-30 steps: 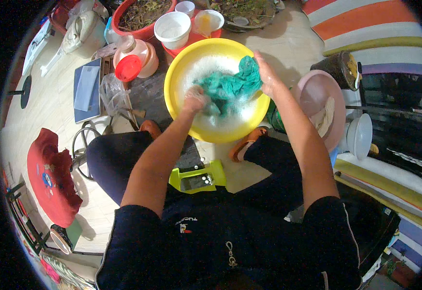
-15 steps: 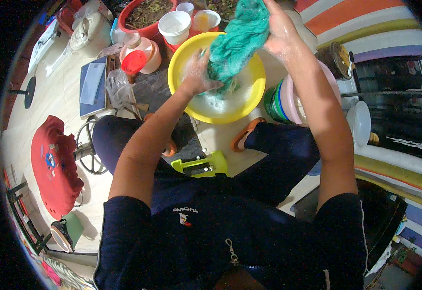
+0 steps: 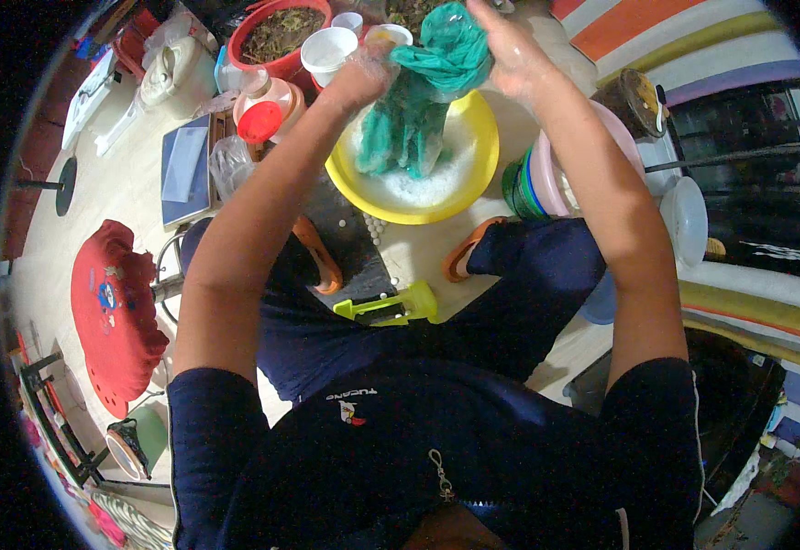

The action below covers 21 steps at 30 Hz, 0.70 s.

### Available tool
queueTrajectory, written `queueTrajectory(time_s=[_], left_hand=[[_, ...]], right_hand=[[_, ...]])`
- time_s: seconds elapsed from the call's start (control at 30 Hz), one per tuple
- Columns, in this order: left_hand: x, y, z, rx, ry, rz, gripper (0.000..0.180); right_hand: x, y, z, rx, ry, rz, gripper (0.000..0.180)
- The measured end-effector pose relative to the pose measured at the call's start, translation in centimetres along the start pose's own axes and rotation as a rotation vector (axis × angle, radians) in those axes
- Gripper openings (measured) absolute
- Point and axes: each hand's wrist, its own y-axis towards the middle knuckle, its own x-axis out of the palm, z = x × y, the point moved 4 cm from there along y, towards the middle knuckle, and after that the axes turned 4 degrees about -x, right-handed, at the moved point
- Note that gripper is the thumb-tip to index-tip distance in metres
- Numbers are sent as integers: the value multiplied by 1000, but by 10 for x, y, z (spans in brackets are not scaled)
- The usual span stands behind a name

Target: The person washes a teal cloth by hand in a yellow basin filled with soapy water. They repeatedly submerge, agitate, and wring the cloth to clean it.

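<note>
A wet green cloth (image 3: 441,64) is bunched and twisted above the yellow basin (image 3: 490,165), its lower part hanging over the suds. My left hand (image 3: 363,78) is closed round the cloth's left side. On the other side my right hand (image 3: 514,57) grips the cloth's bunched upper end, with some of its fingers hidden behind the fabric. White soapy foam (image 3: 427,188) lies in the basin. Both of my forearms reach forward over my knees, one on each side of the basin.
Beyond the basin stand white tubs (image 3: 329,48) and a red planter (image 3: 271,71). A pink bucket (image 3: 546,174) is at the right. A lime-green plastic holder (image 3: 416,302) and small white balls (image 3: 375,227) lie between my feet. At left is a red-covered stool (image 3: 114,307).
My left hand has risen out of the basin, lifting the cloth's lower part. The cloth is now twisted and hangs over the foam. My right hand has shifted slightly left.
</note>
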Motion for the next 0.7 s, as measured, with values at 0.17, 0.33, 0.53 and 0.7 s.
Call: queueTrajectory(time_s=[0.17, 0.33, 0.53, 0.7], left_hand=[[-7, 18, 26, -50, -92, 8, 33], [-30, 10, 9, -188, -748, 54, 11], [-45, 21, 59, -148, -473, 89, 5], [-10, -9, 26, 177, -304, -290, 88]], right_hand=[[-11, -26, -13, 8, -417, 353, 65], [45, -51, -51, -149, -423, 47, 63], [64, -53, -115, -411, -205, -7, 49], [88, -40, -135, -397, -116, -198, 41]])
